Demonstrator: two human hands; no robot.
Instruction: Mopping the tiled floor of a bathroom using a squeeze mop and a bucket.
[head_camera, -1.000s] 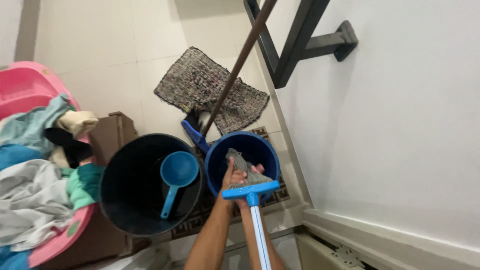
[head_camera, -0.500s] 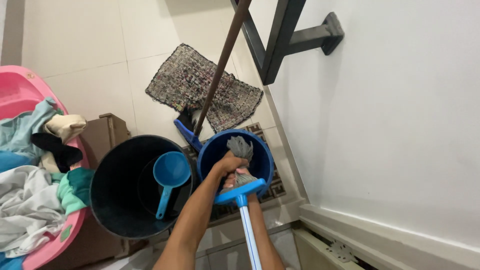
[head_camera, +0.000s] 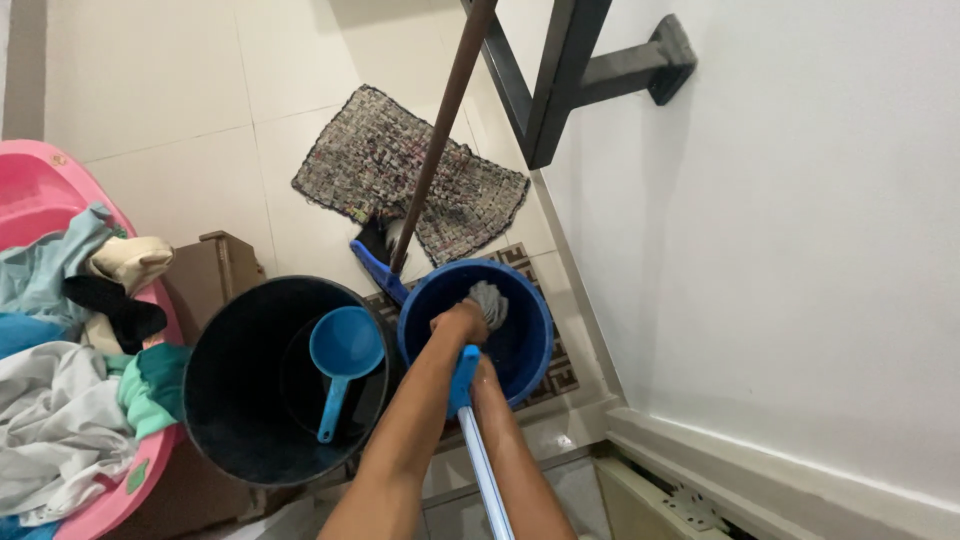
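Pale tiled floor, white wall right of blue bucket (head_camera: 530, 345). Since half second ago, mop head (head_camera: 488, 300) sunk lower into bucket, blue crossbar now hidden. Left hand (head_camera: 460, 322) clamped on grey strands; right hand hidden, grip unclear. Black bin (head_camera: 225, 400) with scoop (head_camera: 343, 350) just left; wringing apparently continuing.

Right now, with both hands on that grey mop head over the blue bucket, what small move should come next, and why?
Probably one more twist of the grey stringy mop head, keeping it above the round blue plastic bucket. The left hand has its grip around the strands; the right hand is hidden behind it, so drips would land inside.
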